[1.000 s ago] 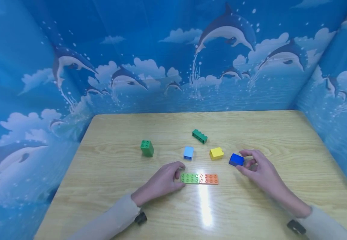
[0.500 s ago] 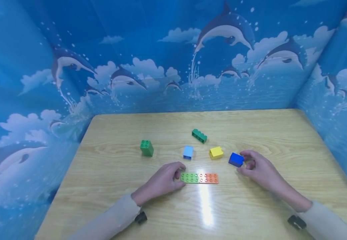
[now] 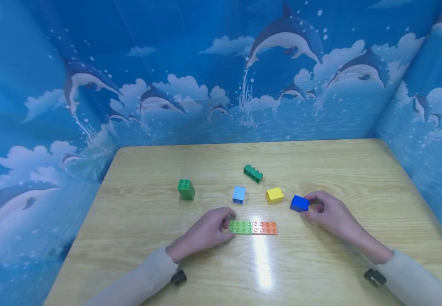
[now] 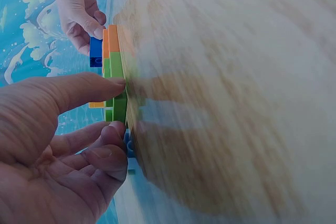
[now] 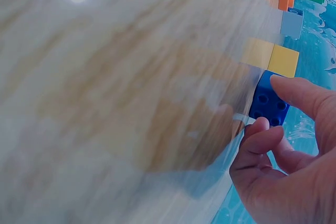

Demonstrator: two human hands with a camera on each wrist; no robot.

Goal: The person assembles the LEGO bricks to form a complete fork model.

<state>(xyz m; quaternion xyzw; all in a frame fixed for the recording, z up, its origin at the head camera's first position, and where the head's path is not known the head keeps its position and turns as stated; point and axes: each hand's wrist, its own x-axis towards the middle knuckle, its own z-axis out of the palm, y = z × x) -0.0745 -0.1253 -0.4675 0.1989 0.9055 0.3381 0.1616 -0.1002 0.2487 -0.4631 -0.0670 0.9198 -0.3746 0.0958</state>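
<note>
My left hand [image 3: 208, 227] holds the left end of a flat light green building brick [image 3: 240, 227], thumb on its near edge and forefinger on its far edge. An orange brick [image 3: 265, 228] of the same kind lies end to end with the green one. To the right, my right hand [image 3: 330, 211] pinches a dark blue brick [image 3: 299, 203] between thumb and forefinger. In the right wrist view this blue brick [image 5: 269, 99] lies on its side, studs facing the palm, and the thumb presses its upper edge.
A yellow brick [image 3: 274, 195] lies left of the dark blue one, and a light blue brick [image 3: 238, 194] farther left. Behind them is a long dark green brick [image 3: 253, 173]. A tall green brick [image 3: 186, 189] stands at the left of the wooden table [image 3: 148, 165]. Dolphin-print sheets [image 3: 190, 63] surround it.
The right thumb and forefinger have closed in on the dark blue brick, which stays about where it was. My left hand and the other bricks keep their places.
</note>
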